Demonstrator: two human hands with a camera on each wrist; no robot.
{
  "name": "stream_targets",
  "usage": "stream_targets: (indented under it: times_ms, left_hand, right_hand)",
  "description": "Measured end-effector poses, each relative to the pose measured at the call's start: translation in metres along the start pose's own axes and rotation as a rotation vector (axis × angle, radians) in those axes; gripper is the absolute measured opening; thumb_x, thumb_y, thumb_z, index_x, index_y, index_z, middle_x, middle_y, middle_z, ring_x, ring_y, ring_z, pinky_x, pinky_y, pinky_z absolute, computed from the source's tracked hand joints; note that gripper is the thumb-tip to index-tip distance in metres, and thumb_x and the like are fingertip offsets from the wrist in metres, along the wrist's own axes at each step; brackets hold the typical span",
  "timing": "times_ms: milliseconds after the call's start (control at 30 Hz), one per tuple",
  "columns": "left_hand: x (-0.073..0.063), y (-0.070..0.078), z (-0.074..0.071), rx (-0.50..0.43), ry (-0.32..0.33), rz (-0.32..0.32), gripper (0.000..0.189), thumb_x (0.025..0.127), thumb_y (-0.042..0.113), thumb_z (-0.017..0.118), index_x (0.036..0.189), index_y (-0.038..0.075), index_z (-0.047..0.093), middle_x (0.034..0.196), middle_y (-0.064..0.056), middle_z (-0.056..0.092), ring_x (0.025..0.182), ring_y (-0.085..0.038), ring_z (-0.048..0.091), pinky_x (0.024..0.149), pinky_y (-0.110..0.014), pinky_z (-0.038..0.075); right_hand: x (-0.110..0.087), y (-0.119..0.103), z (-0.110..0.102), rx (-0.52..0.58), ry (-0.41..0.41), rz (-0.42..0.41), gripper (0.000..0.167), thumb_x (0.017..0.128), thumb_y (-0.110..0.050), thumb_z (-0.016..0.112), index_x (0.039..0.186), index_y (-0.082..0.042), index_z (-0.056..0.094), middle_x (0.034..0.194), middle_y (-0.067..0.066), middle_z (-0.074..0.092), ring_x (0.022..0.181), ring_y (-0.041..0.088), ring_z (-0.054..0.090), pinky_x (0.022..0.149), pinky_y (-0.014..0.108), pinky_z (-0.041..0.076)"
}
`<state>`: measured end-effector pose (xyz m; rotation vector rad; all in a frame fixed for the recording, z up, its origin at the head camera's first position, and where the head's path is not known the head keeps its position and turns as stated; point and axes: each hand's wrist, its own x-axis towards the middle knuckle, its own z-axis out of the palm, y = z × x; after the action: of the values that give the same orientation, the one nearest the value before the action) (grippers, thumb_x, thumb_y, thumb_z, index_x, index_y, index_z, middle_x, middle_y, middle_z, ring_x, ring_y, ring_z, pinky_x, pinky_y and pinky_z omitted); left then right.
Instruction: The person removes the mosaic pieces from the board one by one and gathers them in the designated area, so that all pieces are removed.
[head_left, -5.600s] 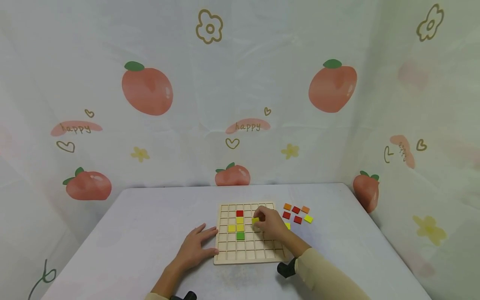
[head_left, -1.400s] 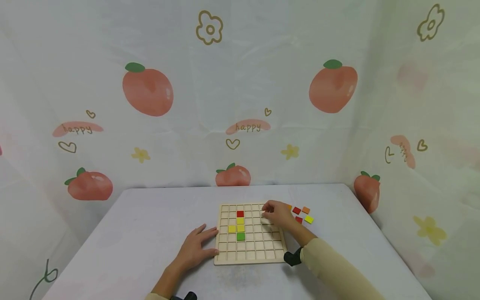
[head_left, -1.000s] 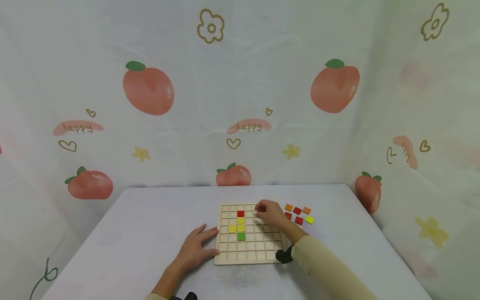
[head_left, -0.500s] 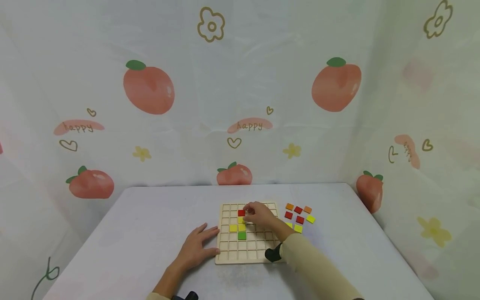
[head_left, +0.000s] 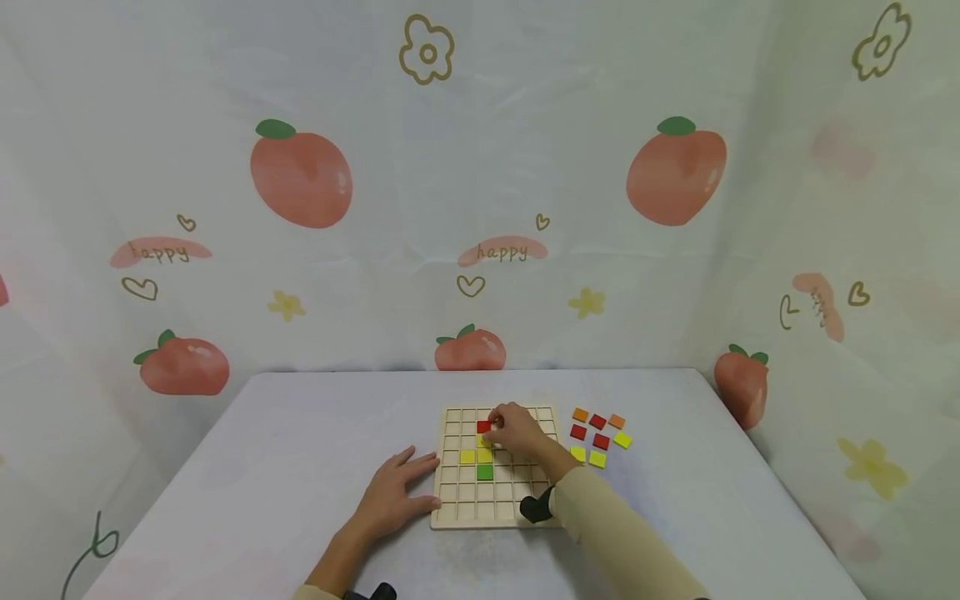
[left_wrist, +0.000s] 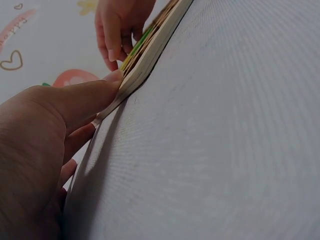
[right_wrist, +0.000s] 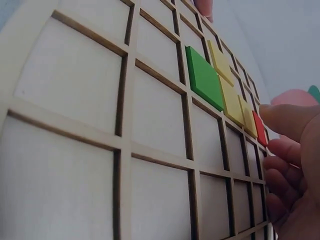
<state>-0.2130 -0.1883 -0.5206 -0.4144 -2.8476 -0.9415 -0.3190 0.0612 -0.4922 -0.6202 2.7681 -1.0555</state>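
On the white table lies a wooden grid board [head_left: 459, 515]. Five cells in a cross-like cluster hold square tiles: a red tile [head_left: 482, 427] at the top, yellow tiles [head_left: 467, 457] beneath, and a green tile [head_left: 485, 472] lowest. My right hand [head_left: 521, 432] is over the top of that cluster, thumb and bent fingers on either side of the red tile, which sits in its cell; I cannot tell whether they pinch it. My left hand [head_left: 396, 487] steadies the board's left edge, fingers extended, thumb [left_wrist: 95, 95] on the rim.
Right of the board lie several loose tiles: orange tiles [head_left: 581, 414], red tiles [head_left: 601, 442] and yellow tiles [head_left: 597, 459]. A printed white curtain [head_left: 390, 208] hangs behind the table [head_left: 322, 433]. Black straps with dark camera mounts [head_left: 536, 508] sit at both wrists.
The right hand held a yellow tile over the board earlier. It went to the loose tiles and has now moved left to the red tile; another yellow tile shows beside the board. Left hand unmoved.
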Motion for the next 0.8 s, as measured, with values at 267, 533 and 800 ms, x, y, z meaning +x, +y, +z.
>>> stream_targets:
  times_ms: [267,533,800]
  left_hand:
    - [0.000,0.002,-0.001,-0.015,-0.006,-0.007,0.066,0.074,0.048,0.079,0.130,0.016,0.065,0.135,0.001,0.058,0.136,-0.036,0.037,0.106,-0.061,0.029]
    - [0.000,0.002,0.000,-0.015,-0.009,-0.010,0.066,0.074,0.048,0.079,0.130,0.016,0.064,0.136,0.001,0.058,0.136,-0.036,0.037,0.106,-0.061,0.028]
    - [0.000,0.001,-0.001,-0.021,-0.013,-0.006,0.065,0.074,0.048,0.078,0.130,0.017,0.064,0.136,0.002,0.058,0.136,-0.036,0.037,0.105,-0.062,0.028]
  right_hand:
    - [-0.001,-0.002,0.000,0.075,0.008,0.036,0.029,0.087,-0.018,0.073,0.109,-0.001,0.064,0.092,0.004,0.053,0.082,0.019,0.048,0.071,0.034,0.045]
    - [-0.004,0.000,0.004,0.209,0.063,0.068,0.027,0.089,-0.013,0.071,0.110,-0.002,0.061,0.097,0.005,0.057,0.085,0.020,0.053,0.073,0.035,0.049]
    - [-0.005,-0.006,0.011,0.208,0.139,0.071,0.022,0.087,-0.009,0.071,0.107,-0.003,0.061,0.093,0.004,0.059,0.083,0.020,0.055,0.070,0.035,0.048]
